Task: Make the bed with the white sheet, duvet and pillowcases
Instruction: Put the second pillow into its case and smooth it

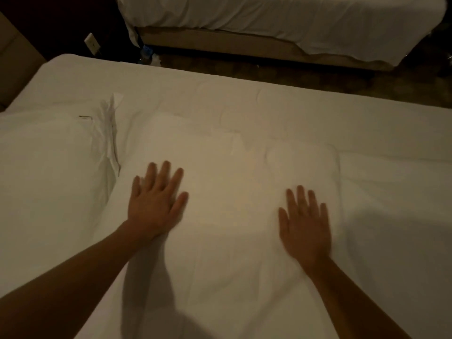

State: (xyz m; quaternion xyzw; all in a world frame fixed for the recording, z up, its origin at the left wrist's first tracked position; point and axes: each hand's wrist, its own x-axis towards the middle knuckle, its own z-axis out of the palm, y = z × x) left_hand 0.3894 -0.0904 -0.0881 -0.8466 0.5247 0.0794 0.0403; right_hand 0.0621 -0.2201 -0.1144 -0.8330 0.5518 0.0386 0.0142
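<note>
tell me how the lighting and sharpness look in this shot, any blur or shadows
Head view: dim, warm light; the floor and far corner go nearly black. Left hand and right hand are slightly motion-blurred on the white pillow. A dark forearm shadow falls beside the left arm. Wide-angle lens bends the bed edge.

Sheet [269,101]: plain white, no pattern, warm yellowish cast under dim light. Centre pillow [234,167] & its pillowcase: white, unpatterned, grey shadow band across near end. Left pillow [49,167]: white w/ small dark tag near its top edge. Second bed [269,13] at rear: white cover over tan/beige base. Floor [244,67]: dark brown, faintly mottled. Wall plate [92,42]: white on near-black wall. Small blue item [146,50] on floor by rear bed.
</note>
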